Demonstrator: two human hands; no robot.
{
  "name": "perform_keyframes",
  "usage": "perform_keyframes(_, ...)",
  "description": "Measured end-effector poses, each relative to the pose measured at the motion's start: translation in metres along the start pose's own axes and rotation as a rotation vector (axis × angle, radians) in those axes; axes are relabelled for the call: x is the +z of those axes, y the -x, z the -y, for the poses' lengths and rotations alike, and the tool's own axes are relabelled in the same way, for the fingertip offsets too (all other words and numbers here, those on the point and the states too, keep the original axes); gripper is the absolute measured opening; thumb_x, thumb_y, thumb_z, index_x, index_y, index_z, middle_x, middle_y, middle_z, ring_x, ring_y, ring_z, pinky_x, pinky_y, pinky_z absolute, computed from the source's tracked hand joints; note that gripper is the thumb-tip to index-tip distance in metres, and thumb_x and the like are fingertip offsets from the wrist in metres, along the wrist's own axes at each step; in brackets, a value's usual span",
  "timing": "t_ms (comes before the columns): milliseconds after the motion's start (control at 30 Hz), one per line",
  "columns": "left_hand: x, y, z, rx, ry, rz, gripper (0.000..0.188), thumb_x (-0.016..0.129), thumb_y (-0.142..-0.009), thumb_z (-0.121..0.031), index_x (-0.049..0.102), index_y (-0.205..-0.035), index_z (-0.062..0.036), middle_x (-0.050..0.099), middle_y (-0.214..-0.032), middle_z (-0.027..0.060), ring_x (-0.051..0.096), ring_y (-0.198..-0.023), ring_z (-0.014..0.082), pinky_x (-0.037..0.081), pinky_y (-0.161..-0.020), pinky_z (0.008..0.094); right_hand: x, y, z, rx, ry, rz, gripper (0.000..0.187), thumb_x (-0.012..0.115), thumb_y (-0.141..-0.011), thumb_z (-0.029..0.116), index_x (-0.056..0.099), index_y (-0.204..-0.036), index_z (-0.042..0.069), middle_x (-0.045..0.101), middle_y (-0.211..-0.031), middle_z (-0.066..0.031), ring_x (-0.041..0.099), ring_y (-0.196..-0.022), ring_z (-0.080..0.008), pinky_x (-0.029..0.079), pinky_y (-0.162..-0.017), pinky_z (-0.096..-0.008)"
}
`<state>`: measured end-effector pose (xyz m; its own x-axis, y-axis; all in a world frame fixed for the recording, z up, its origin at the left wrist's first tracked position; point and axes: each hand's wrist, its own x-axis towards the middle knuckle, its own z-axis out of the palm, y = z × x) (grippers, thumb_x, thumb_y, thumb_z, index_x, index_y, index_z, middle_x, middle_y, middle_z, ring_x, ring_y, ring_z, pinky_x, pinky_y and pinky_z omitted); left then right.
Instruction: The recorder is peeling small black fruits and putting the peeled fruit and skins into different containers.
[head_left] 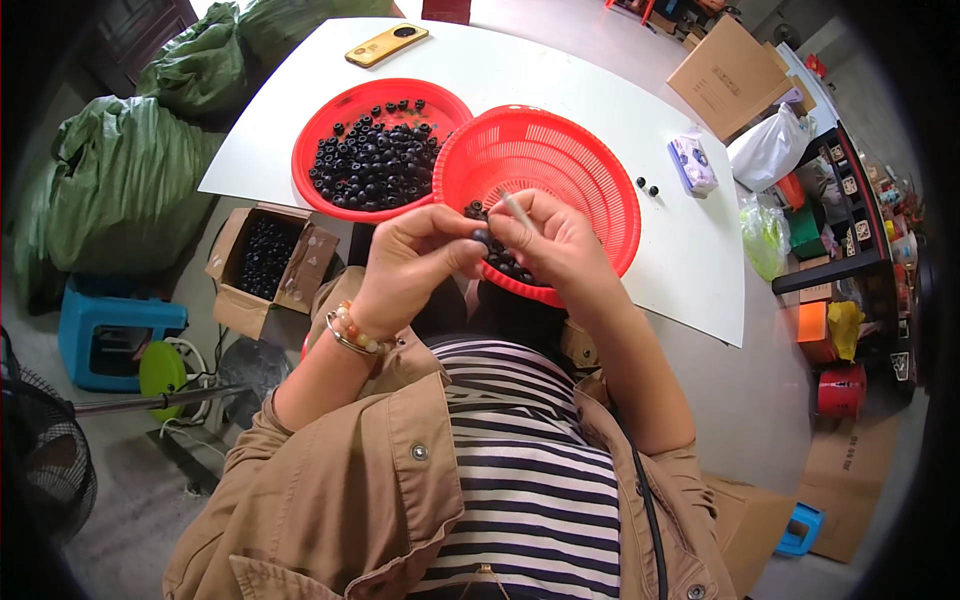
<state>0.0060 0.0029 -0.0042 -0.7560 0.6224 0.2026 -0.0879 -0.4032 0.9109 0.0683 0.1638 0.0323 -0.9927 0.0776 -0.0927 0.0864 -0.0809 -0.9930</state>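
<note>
My left hand [415,255] pinches a small dark round piece [482,238] between thumb and fingertips. Close against it, my right hand [555,245] is closed on a thin pale stick-like tool [517,212]; its exact kind is too small to tell. Both hands are above the near side of a red slotted plastic basket [610,180]. Black bead-like pieces [508,265] lie in the basket, partly hidden by my right hand. Left of it, a shallow red tray [310,150] holds a heap of black round pieces [370,165], many with a visible hole.
The white table [690,270] carries a yellow phone [387,45], a tissue pack [692,165] and two loose black pieces [648,186]. An open cardboard box [268,255] of black pieces stands below its left edge. Green sacks [110,190], a blue stool [115,335] and a fan [45,440] are further left.
</note>
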Motion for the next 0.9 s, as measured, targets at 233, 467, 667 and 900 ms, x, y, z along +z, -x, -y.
perform_keyframes(233,-0.045,-0.022,-0.001,-0.026,0.056,-0.4,0.014,0.053,-0.086,-0.013,0.055,-0.097,-0.0046,0.059,-0.082,0.0057,0.056,-0.062,0.0084,0.049,-0.059,0.022,-0.036,-0.024,-0.001,0.02,0.228,-0.101,0.017,0.061,-0.08,0.019,0.058,-0.084,0.003,0.049,-0.062,0.0034,0.042,-0.052,-0.0022,0.034,-0.047,-0.0176)
perform_keyframes(467,-0.08,-0.029,0.01,-0.087,0.178,-0.597,0.026,0.054,-0.085,-0.01,0.05,-0.11,-0.0033,0.059,-0.096,0.0076,0.058,-0.079,0.0143,0.05,-0.068,0.0249,-0.05,-0.06,-0.023,0.058,0.865,0.024,0.013,0.053,-0.079,0.012,0.062,-0.085,0.004,0.055,-0.063,-0.0015,0.05,-0.056,-0.0082,0.04,-0.052,-0.0243)
perform_keyframes(667,-0.075,-0.027,0.01,-0.075,0.153,-0.603,0.03,0.052,-0.086,-0.01,0.049,-0.114,-0.0019,0.058,-0.103,0.0095,0.058,-0.085,0.0167,0.05,-0.071,0.0266,-0.04,-0.075,-0.029,0.137,1.291,0.054,0.022,0.051,-0.073,0.015,0.063,-0.09,0.009,0.061,-0.089,-0.0151,0.058,-0.087,-0.0305,0.045,-0.075,-0.0408)
perform_keyframes(900,-0.067,-0.024,0.013,-0.058,0.103,-0.582,0.019,0.056,-0.084,-0.014,0.057,-0.1,-0.0055,0.059,-0.083,0.0015,0.055,-0.068,0.0079,0.048,-0.062,0.0211,-0.038,-0.084,-0.037,0.114,1.438,0.031,0.022,0.061,-0.07,0.023,0.064,-0.087,0.009,0.062,-0.085,-0.0136,0.059,-0.085,-0.0289,0.046,-0.073,-0.0408)
